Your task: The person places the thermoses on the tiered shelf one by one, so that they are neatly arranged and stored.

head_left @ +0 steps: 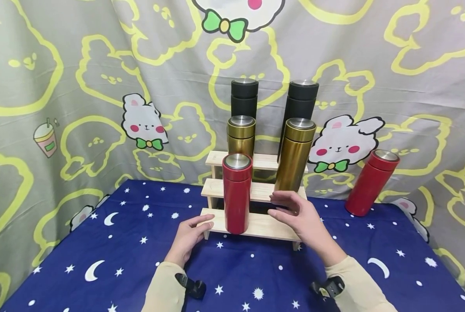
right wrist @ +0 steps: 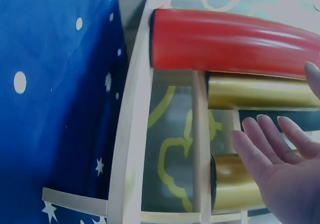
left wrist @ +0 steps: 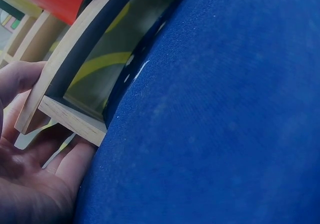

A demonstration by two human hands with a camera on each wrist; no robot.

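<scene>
A three-tier wooden stand (head_left: pixel 271 225) bears several thermos bottles. On its lowest tier, at the left, a red thermos (head_left: pixel 237 197) stands upright. My left hand (head_left: pixel 191 234) grips the left end of that tier; the left wrist view shows the thumb at the board's edge and the fingers behind the leg. My right hand (head_left: pixel 300 219) holds nothing, its fingers apart, in front of the right gold thermos (head_left: pixel 292 160) on the middle tier. In the right wrist view, the palm and spread fingers of the right hand (right wrist: pixel 285 169) show beside that gold thermos (right wrist: pixel 235 184).
Another gold thermos (head_left: pixel 241 132) stands at the middle tier's left. Two black thermoses, one left (head_left: pixel 244 102) and one right (head_left: pixel 300 104), stand at the back. A second red thermos (head_left: pixel 372 184) is on the blue star-patterned tablecloth (head_left: pixel 131 260) at right. A patterned curtain (head_left: pixel 88 65) hangs behind.
</scene>
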